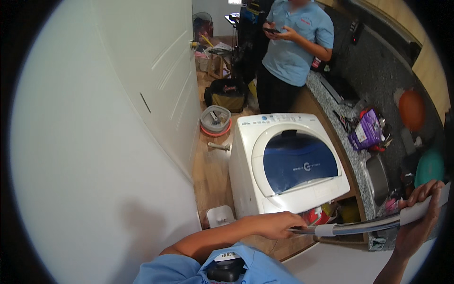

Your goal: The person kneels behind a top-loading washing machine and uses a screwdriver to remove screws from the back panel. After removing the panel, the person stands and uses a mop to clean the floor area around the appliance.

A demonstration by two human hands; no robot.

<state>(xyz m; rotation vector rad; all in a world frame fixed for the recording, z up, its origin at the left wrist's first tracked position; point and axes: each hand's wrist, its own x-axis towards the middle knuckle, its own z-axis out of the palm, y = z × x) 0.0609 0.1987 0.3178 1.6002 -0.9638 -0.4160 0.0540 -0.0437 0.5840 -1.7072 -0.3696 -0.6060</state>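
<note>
A long, shiny, metal-looking strip point(366, 226) with white bands spans the space between my hands at the lower right. My left hand point(280, 224) is closed round its left end, just in front of the washing machine. The strip's right end has a broad white band, and my right hand point(423, 215) grips it there, fingers over the top, close to the sink. What the whole strip belongs to is hard to make out. Beyond my hands stands a white top-load washing machine point(243, 182), its dark blue lid point(302, 161) down.
A granite counter point(341, 137) with a metal sink point(377, 177) and purple bag point(368, 130) runs along the right. A person point(298, 52) holding a phone stands behind the machine. Stacked basins point(215, 119) and a tool bag point(227, 97) sit near the door point(165, 61).
</note>
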